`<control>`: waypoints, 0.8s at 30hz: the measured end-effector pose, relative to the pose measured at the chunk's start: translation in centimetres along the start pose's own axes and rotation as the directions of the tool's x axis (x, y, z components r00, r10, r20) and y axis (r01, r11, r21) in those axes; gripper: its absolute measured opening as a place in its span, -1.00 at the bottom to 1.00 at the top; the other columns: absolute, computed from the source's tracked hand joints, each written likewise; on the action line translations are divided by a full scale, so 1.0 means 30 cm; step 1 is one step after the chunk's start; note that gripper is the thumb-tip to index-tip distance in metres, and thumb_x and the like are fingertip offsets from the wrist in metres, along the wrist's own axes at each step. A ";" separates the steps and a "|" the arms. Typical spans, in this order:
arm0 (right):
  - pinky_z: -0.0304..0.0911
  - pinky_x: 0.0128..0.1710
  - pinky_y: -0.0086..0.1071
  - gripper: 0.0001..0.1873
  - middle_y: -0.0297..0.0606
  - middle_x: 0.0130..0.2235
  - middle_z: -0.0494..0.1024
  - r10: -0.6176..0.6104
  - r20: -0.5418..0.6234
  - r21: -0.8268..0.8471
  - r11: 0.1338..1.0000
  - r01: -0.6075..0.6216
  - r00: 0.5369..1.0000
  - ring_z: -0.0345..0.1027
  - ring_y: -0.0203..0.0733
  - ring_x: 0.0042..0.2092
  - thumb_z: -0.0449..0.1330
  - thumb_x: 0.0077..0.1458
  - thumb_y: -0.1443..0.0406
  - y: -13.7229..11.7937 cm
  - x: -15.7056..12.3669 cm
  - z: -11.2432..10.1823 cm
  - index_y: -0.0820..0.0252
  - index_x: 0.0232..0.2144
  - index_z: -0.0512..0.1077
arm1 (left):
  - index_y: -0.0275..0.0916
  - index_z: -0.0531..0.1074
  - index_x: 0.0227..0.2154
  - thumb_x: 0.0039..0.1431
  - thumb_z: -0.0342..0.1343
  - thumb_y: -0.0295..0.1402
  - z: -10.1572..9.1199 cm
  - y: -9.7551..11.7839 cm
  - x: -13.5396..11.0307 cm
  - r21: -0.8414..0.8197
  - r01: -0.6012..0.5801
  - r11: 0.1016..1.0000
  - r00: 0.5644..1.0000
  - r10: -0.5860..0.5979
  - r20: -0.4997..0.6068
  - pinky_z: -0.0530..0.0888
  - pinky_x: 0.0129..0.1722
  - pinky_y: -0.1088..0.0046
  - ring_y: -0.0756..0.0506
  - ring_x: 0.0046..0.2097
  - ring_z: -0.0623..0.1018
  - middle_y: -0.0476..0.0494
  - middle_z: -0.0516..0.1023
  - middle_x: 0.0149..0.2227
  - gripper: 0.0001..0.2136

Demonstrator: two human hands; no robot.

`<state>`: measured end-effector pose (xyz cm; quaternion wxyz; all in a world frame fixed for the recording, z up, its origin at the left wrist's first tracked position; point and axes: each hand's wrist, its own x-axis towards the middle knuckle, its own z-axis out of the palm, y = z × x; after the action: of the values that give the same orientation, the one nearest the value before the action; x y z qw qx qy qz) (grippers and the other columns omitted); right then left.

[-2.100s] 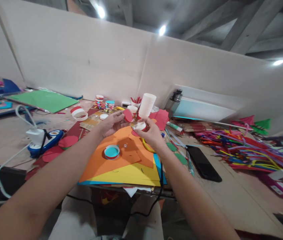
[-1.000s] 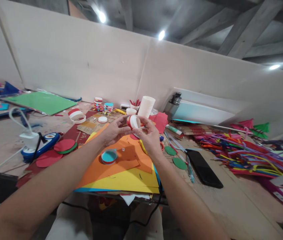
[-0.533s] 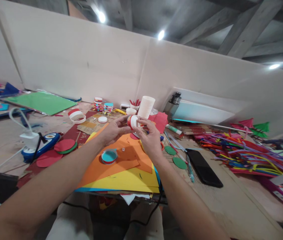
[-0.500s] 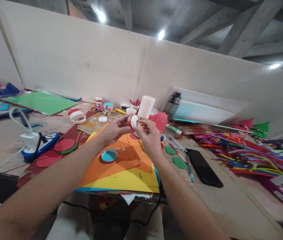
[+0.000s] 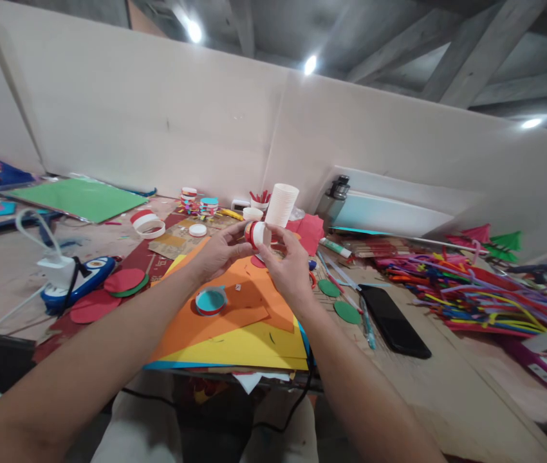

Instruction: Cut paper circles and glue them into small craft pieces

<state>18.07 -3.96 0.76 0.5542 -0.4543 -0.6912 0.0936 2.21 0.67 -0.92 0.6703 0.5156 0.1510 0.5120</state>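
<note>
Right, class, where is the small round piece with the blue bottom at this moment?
In the head view, the blue-bottomed round piece lies left of centre on the orange paper, just below the person's left hand in the picture.

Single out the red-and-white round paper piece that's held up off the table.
The red-and-white piece between the left hand and right hand; the turquoise-bottomed piece rests on orange paper, the hollow ring on the table.
</note>
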 end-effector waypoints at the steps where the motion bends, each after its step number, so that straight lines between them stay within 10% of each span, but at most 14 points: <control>1: 0.40 -0.04 -0.24 -0.58 -0.15 0.03 0.55 -0.007 0.004 0.001 1.000 0.007 1.000 0.44 -0.11 0.01 0.25 0.09 0.18 0.000 -0.001 0.000 0.13 0.01 0.44 | -0.17 0.49 0.03 -0.13 0.41 -0.44 -0.001 -0.002 0.001 0.009 -0.001 1.000 1.000 0.001 0.002 0.45 0.07 0.28 -0.20 0.08 0.50 -0.21 0.54 0.06 -0.44; 14: 0.35 -0.03 -0.16 -0.58 -0.12 -0.02 0.56 0.011 -0.043 -0.069 0.998 -0.014 0.999 0.41 -0.03 0.01 0.32 0.04 0.15 0.052 -0.002 0.006 0.13 -0.04 0.49 | -0.26 0.53 -0.05 0.01 0.23 -0.47 -0.005 -0.010 -0.004 -0.058 0.082 0.995 0.981 -0.071 0.183 0.43 0.11 0.12 -0.22 0.03 0.53 -0.23 0.58 -0.02 -0.62; 24: 0.38 -0.11 -0.23 -0.55 -0.13 -0.05 0.52 0.182 0.049 0.176 0.966 -0.188 0.982 0.41 -0.12 -0.09 0.27 0.04 0.02 0.078 0.012 0.007 0.16 -0.11 0.44 | -0.20 0.47 0.02 0.03 0.33 -0.37 0.008 -0.017 -0.002 -0.024 0.053 0.998 0.997 -0.051 0.066 0.53 -0.05 0.26 -0.20 0.02 0.55 -0.24 0.51 0.08 -0.56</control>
<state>19.13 -2.28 -0.54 0.5705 -0.4631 -0.6435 0.2144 2.63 0.52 -1.25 0.6945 0.5191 0.1358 0.4793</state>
